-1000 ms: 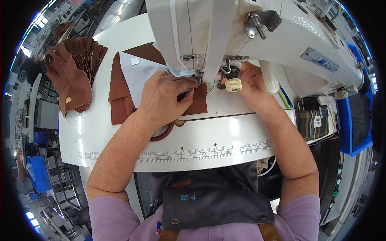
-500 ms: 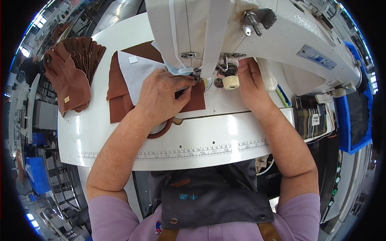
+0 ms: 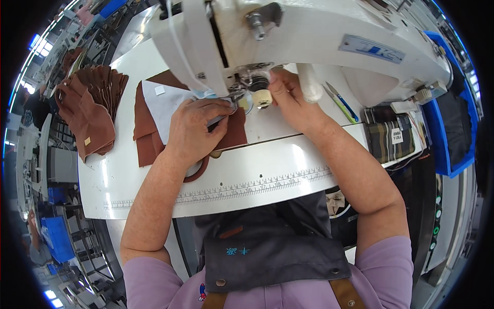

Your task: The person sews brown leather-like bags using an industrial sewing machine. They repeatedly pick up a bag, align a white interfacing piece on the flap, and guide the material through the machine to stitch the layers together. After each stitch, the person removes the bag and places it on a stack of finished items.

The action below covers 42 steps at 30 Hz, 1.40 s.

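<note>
My left hand (image 3: 194, 126) rests on a brown leather-like piece (image 3: 146, 113) with a whitish sheet (image 3: 162, 105) on top. Its bent fingers and thumb grip the work's edge close to the presser foot (image 3: 235, 98) of a white sewing machine (image 3: 314, 36). My right hand (image 3: 294, 103) is just right of the cream round knob (image 3: 262, 99) on the machine head. Its thumb and fingers are drawn together by the dark discs above the knob, and what they pinch is hidden. A brown loop (image 3: 201, 170) shows below my left wrist.
Stacked brown pieces (image 3: 90, 110) lie at the table's left. A pen and a small pointed tool (image 3: 342, 103) are right of my right hand, near a striped fabric item (image 3: 388, 136). A blue bin (image 3: 450, 165) stands far right. A printed ruler (image 3: 247, 188) runs along the front edge.
The view has shifted, so the machine sits further left. My right fingers, earlier reaching up beside the machine head, now bend in toward the discs above the knob. My left hand stays by the presser foot.
</note>
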Available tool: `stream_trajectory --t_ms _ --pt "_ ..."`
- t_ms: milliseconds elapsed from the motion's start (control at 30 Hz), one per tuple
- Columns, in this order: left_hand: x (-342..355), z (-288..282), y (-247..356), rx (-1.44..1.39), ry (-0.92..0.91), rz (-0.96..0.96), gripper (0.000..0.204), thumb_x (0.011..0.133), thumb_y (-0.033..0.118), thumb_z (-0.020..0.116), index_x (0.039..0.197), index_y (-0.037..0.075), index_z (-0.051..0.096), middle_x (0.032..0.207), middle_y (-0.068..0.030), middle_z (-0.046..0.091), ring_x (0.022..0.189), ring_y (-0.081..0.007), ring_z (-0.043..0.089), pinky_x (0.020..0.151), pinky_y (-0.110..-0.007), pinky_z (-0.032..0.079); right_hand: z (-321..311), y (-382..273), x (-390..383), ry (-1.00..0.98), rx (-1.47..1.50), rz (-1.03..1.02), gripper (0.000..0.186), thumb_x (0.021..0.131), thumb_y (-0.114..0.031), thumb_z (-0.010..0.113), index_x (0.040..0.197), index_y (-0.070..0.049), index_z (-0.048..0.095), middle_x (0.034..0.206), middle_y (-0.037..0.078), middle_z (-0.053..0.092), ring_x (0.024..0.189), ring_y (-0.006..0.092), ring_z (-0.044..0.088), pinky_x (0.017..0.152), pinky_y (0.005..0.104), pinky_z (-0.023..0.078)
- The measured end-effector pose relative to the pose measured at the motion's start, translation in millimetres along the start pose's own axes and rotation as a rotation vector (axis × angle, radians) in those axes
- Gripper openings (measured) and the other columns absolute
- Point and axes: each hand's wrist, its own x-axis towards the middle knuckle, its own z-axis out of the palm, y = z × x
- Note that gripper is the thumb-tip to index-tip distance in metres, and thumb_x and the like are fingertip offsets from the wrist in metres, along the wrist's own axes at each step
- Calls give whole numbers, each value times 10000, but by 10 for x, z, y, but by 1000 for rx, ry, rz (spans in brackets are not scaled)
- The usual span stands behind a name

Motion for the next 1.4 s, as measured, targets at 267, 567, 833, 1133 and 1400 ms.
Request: stream_trajectory --t_ms 267,567,833,1133,1400 --pt "-21 -108 51 251 -56 46 350 775 133 720 1116 57 697 1086 -169 676 1045 -383 611 931 -438 452 42 105 57 -74 -148 -57 543 1047 -534 453 835 -88 679 717 82 666 708 261 676 675 390 528" --pt "-444 -505 560 390 -287 -131 279 814 127 694 1067 9 679 1053 -173 649 944 -398 644 820 -456 518 24 100 30 -146 -418 -225 552 1060 -512 413 820 -106 701 734 79 691 757 319 690 715 445 545" --pt "-277 -847 425 274 -593 -187 132 723 93 723 714 5 625 954 -142 649 828 -323 644 703 -385 503 7 115 -20 -99 -534 -184 528 1045 -499 442 821 -115 726 725 121 685 747 344 686 717 462 540" --pt "-456 -1078 -12 -555 -593 -467 187 944 106 671 801 -3 620 867 -25 640 887 -96 573 741 -287 477 18 93 -71 -72 -582 -178 502 1027 -475 475 816 -88 715 745 163 688 756 387 672 747 490 527" --pt "-970 -1780 -201 -1217 56 -548 219 988 214 650 1135 53 661 1113 -43 688 1021 -142 642 916 -336 513 2 -43 -198 -223 -458 -127 325 962 -362 635 874 -62 724 765 133 694 733 351 663 713 428 525"
